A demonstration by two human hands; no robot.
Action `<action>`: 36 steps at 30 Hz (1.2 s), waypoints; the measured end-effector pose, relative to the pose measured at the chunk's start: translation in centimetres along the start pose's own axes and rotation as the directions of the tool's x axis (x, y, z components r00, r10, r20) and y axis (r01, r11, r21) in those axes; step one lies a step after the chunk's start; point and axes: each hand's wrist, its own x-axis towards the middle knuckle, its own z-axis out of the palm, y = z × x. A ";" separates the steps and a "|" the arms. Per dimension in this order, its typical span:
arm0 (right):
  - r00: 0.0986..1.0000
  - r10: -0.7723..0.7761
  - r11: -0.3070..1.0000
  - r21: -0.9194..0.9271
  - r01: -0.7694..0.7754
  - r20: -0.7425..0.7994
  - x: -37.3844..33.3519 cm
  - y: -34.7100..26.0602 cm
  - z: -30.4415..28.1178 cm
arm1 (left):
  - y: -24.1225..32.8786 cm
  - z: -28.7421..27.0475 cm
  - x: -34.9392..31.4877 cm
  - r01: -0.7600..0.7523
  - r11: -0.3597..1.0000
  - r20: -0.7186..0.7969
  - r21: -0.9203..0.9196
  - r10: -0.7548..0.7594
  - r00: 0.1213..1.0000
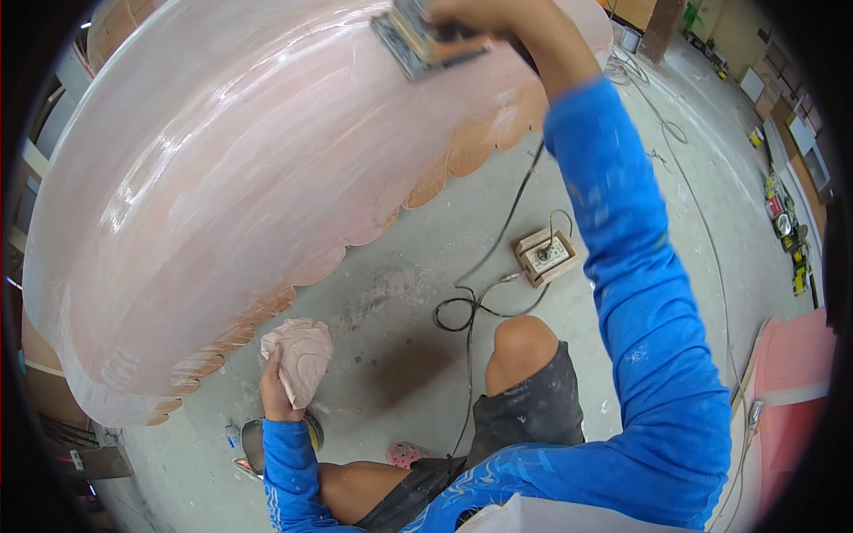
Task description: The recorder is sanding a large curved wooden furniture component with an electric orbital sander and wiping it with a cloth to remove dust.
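Note:
My right hand (471,16), smeared by motion, is closed around a sander (426,40) with a flat grey base at the top of the view. Its base lies against a large curved pinkish-white shell (222,142) with a scalloped, brownish lower edge. My left hand (277,391) grips a crumpled pale pink cloth (305,355) just below that scalloped edge, apart from the shell. A black cord (515,209) runs from behind my right forearm down to the floor.
On the grey floor (382,293) stands a wooden box with a socket (545,256), with looped cable beside it. A round container (253,440) is behind my left wrist. Red-pink molded pieces (791,382) stand at the right, and cables trail along the floor there.

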 end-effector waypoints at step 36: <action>0.954 -0.266 0.964 0.030 0.264 0.142 -3.3 -22.4 2.7 | 2.6 1.0 -4.1 -0.116 0.940 0.231 -0.321 0.196 0.953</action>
